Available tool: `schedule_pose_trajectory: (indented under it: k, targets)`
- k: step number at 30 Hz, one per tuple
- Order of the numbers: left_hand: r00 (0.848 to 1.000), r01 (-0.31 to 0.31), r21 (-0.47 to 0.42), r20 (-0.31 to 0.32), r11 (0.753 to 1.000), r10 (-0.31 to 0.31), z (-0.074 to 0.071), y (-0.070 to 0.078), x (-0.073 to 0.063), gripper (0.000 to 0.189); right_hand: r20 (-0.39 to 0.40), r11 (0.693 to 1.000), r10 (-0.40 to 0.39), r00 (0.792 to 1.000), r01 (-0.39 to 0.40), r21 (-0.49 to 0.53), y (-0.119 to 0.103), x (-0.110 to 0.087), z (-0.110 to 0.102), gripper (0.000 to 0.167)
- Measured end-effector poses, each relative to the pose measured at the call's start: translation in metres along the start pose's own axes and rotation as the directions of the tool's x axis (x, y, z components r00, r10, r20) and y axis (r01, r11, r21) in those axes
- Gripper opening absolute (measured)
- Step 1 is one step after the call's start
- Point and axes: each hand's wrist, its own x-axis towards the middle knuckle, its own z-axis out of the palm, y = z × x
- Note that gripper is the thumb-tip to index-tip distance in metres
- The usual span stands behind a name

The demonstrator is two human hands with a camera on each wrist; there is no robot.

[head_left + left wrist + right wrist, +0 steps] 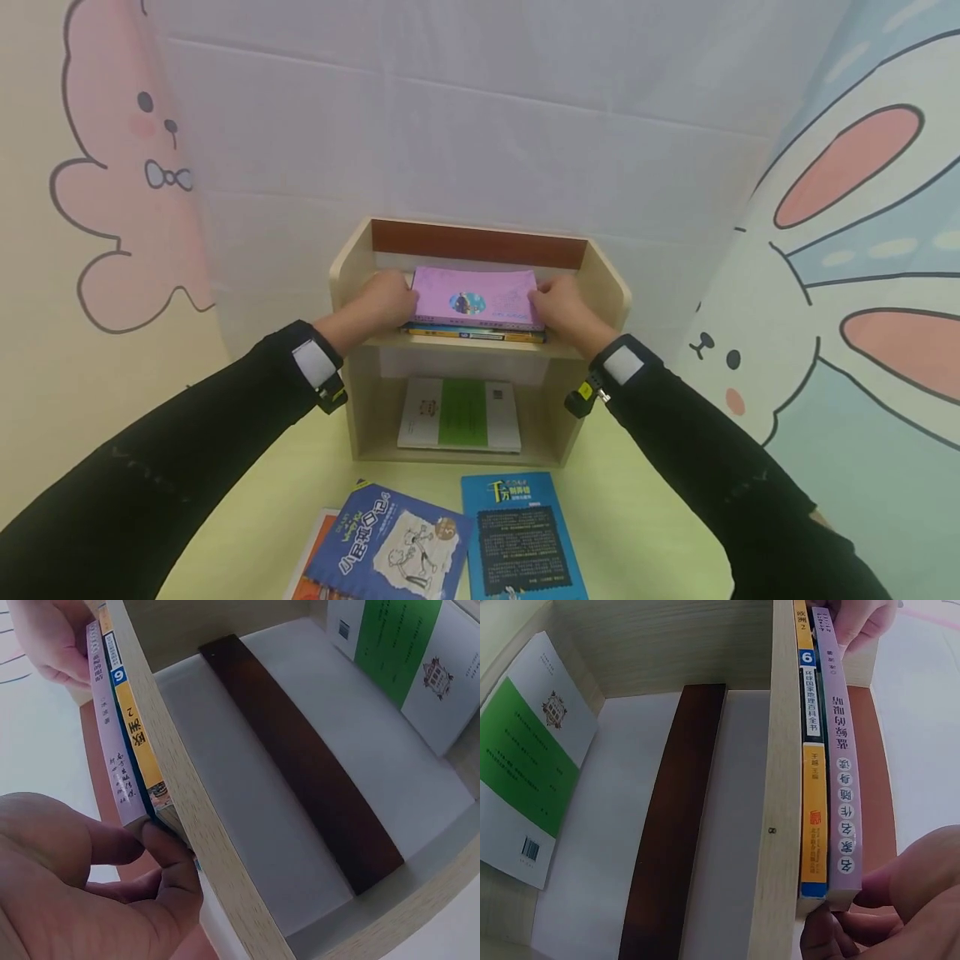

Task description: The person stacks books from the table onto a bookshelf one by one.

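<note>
Head view: note purple book (477,296) flat atop yellow-spined book (472,335) on upper shelf (480,346); pinched at opposite ends by left hand (387,300) and right hand (566,308). Judged light, fairly stiff, slick-covered; grip at short ends, without dragging yellow-spined book.

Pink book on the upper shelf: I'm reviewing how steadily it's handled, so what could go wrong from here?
The yellow-spined book beneath the pink book might shift along with it. Both lie near the front edge of the upper shelf, so one could slip off. The left hand and right hand hold the pink book's opposite ends, so uneven movement might tilt it.
</note>
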Motion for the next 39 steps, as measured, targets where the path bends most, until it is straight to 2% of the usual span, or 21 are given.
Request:
schedule_pose_trajectory:
  k: [8,13,17,20,22,24,27,30,32,34,39]
  targets:
    - [1.000,-0.005,-0.004,-0.028,1.000,0.005,0.000,0.001,-0.005,0.034,-0.013,0.997,-0.040,0.999,0.039,-0.064,-0.002,0.002,0.002,0.039]
    - [0.998,-0.030,0.013,-0.054,0.999,0.031,0.002,-0.002,-0.006,0.033,-0.026,0.991,-0.068,0.997,0.064,-0.114,-0.002,0.000,0.004,0.033]
    - [0.996,-0.041,0.013,-0.081,0.999,0.042,0.002,-0.004,-0.007,0.033,-0.019,0.993,-0.074,0.997,0.072,-0.093,0.008,0.014,0.005,0.034]
    - [0.993,-0.051,0.018,-0.106,0.999,0.052,0.000,-0.006,-0.010,0.031,-0.026,0.992,-0.100,0.995,0.098,-0.082,0.009,0.008,0.003,0.042]
    - [0.987,-0.082,0.019,-0.136,0.996,0.084,0.000,-0.008,-0.016,0.033,-0.054,0.988,-0.129,0.990,0.123,-0.089,0.007,-0.006,0.002,0.049]
    - [0.977,-0.125,0.007,-0.175,0.992,0.125,0.001,-0.010,-0.027,0.038,-0.087,0.982,-0.171,0.982,0.163,-0.092,0.004,-0.027,0.000,0.054]
    - [0.944,-0.222,-0.018,-0.253,0.975,0.210,0.005,-0.020,-0.054,0.041,-0.174,0.970,-0.241,0.955,0.230,-0.080,0.012,-0.052,0.001,0.051]
    - [0.913,-0.279,-0.018,-0.314,0.960,0.259,0.011,-0.038,-0.085,0.031,-0.243,0.956,-0.294,0.924,0.285,-0.072,0.027,-0.081,0.001,0.044]
    - [0.904,-0.290,-0.009,-0.330,0.957,0.271,0.019,-0.055,-0.105,0.024,-0.259,0.953,-0.301,0.918,0.295,-0.062,0.042,-0.101,0.004,0.038]
    - [0.910,-0.275,-0.009,-0.324,0.961,0.257,0.031,-0.073,-0.122,0.019,-0.247,0.955,-0.296,0.923,0.288,-0.067,0.061,-0.119,0.009,0.034]
    - [0.950,-0.182,-0.045,-0.264,0.982,0.164,0.067,-0.124,-0.157,0.015,-0.131,0.981,-0.193,0.972,0.189,-0.043,0.107,-0.157,0.045,0.027]
